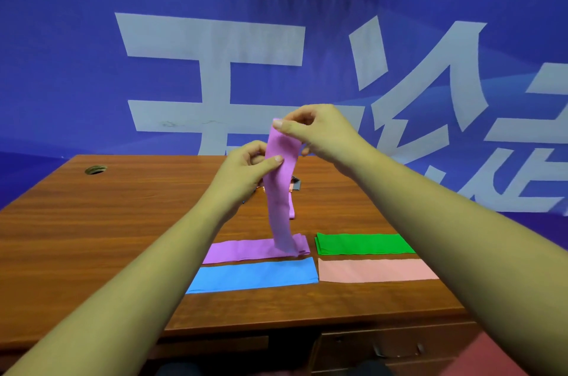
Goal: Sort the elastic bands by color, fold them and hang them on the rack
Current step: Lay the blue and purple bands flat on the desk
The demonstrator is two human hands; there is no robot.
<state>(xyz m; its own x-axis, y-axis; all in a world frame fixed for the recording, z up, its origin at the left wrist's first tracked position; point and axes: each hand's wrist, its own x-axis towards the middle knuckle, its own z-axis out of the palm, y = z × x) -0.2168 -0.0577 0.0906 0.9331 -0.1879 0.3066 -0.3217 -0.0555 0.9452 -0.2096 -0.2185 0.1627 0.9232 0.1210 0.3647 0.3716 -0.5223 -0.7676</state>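
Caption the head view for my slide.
Left hand and right hand hold a purple band hanging over the purple pile.

1. Small heap (295,184) behind purple band (278,191), at its 3 o'clock: mostly hidden, colours & count unclear.
2. Green band (362,244) & pink band (375,270): 3 o'clock ends covered by right forearm (461,252).
3. Counter (92,222): cut off at 9 o'clock edge.
4. Wall lettering (550,80): cut off at 3 o'clock edge.

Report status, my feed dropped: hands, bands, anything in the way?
Right hand pinches purple band at top, left hand lower down. Tail rests on purple pile. Blue band, green stack, pink band lie flat. Nothing blocking; no rack in view.
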